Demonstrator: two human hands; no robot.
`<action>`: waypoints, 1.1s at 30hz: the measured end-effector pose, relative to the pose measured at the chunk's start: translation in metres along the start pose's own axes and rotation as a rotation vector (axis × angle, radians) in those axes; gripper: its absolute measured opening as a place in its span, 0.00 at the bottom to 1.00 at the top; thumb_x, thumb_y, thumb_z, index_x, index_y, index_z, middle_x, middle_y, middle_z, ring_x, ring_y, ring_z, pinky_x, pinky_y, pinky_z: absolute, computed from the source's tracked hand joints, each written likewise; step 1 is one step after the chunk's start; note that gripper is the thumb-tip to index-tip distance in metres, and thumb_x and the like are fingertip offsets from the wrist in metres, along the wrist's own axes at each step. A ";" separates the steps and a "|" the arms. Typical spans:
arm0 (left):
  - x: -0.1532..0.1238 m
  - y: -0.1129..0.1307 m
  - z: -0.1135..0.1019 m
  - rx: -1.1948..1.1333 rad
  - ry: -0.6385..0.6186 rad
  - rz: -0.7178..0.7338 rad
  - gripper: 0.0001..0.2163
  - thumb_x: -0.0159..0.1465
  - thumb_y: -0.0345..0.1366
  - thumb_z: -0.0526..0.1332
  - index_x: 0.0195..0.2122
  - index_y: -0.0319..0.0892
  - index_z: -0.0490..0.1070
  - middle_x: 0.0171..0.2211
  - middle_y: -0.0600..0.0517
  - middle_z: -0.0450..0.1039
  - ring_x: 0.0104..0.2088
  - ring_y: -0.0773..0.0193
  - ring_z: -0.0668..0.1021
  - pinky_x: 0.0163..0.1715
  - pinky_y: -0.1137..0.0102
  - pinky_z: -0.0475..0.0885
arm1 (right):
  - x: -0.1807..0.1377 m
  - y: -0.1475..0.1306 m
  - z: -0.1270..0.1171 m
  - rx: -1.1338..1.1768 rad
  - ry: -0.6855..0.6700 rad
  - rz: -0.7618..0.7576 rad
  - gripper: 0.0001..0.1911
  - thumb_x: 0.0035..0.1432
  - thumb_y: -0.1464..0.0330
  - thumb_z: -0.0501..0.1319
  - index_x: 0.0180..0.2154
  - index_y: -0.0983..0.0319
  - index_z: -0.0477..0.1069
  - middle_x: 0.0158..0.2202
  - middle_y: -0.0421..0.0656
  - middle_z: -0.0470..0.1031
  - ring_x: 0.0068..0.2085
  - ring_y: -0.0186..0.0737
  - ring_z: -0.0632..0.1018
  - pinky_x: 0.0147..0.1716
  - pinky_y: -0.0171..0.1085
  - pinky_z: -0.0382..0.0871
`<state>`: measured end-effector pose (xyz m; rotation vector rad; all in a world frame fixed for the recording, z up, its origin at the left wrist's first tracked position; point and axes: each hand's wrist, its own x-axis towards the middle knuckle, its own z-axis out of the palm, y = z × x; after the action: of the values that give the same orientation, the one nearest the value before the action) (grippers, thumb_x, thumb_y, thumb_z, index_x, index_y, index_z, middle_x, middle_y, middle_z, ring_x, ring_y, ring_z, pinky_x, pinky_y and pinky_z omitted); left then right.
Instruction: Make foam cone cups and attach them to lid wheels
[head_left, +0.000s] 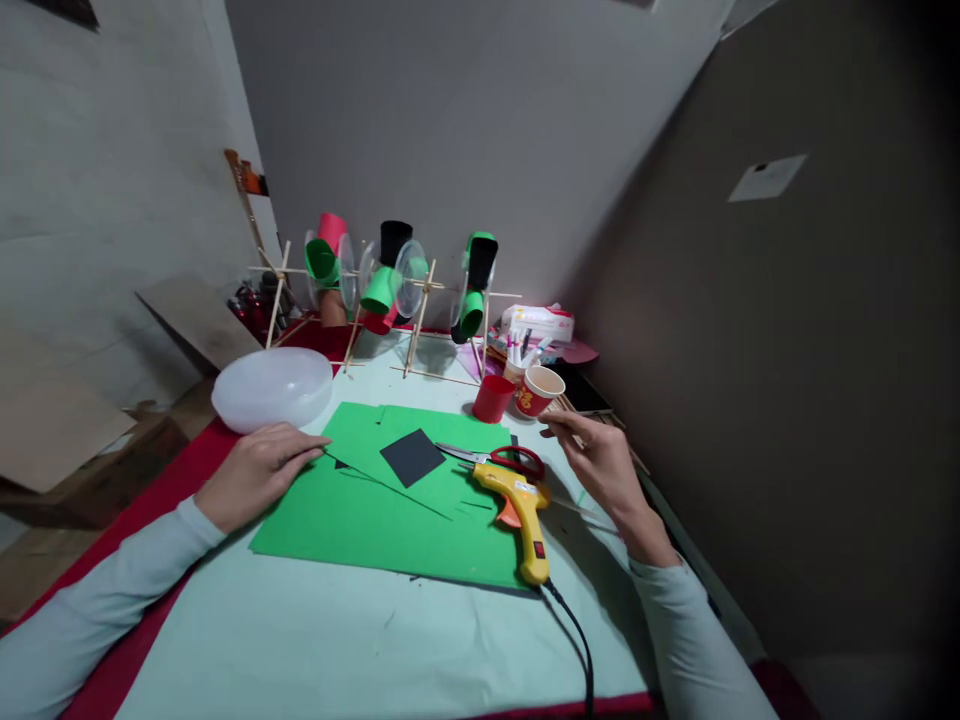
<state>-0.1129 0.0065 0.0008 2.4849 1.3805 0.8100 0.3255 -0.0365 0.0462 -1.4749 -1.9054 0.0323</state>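
My left hand [259,470] lies flat, fingers stretched, on the left edge of a green foam sheet [360,520]. A small black square [412,456] sits on that sheet. My right hand [600,460] hovers at the right, fingers pinched together on something thin that I cannot make out, close to a printed paper cup [538,391]. Red-handled scissors [499,458] and a yellow glue gun [523,515] lie on the sheet between my hands.
A red cup [493,399] stands beside the paper cup. A white plastic bowl [273,388] lies upside down at the left. Stick frames with green, pink and black cups [390,280] stand at the back. The glue gun's black cord [574,635] runs toward me.
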 end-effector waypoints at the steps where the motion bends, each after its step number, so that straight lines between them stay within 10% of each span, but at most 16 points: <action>1: 0.002 0.002 -0.002 0.006 -0.010 -0.010 0.24 0.67 0.55 0.52 0.43 0.43 0.81 0.40 0.44 0.83 0.41 0.50 0.82 0.45 0.58 0.74 | -0.002 0.003 0.000 0.008 -0.012 0.004 0.13 0.65 0.69 0.55 0.45 0.63 0.77 0.37 0.48 0.85 0.36 0.43 0.85 0.37 0.37 0.75; 10: 0.044 0.028 -0.014 0.039 -0.212 -0.036 0.24 0.64 0.56 0.55 0.45 0.44 0.80 0.46 0.45 0.82 0.48 0.49 0.80 0.50 0.61 0.71 | -0.006 -0.001 -0.009 -0.081 -0.259 -0.010 0.13 0.63 0.74 0.55 0.40 0.64 0.79 0.37 0.49 0.83 0.36 0.44 0.81 0.35 0.36 0.68; 24: 0.110 0.083 0.038 0.113 -0.278 0.127 0.19 0.65 0.46 0.59 0.50 0.40 0.78 0.44 0.42 0.81 0.46 0.49 0.80 0.49 0.59 0.73 | -0.014 -0.014 0.010 -0.265 -0.456 -0.008 0.09 0.67 0.73 0.56 0.38 0.62 0.76 0.34 0.47 0.79 0.34 0.40 0.78 0.31 0.34 0.60; 33: 0.178 0.135 0.094 0.111 -0.192 0.214 0.20 0.67 0.37 0.62 0.59 0.40 0.68 0.60 0.40 0.69 0.57 0.50 0.74 0.57 0.52 0.70 | -0.012 -0.019 0.011 -0.275 -0.451 0.001 0.09 0.67 0.73 0.57 0.43 0.61 0.76 0.38 0.48 0.81 0.37 0.42 0.80 0.32 0.35 0.60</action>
<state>0.1106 0.0885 0.0439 2.7467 1.1391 0.5263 0.3048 -0.0494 0.0404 -1.7636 -2.3429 0.1158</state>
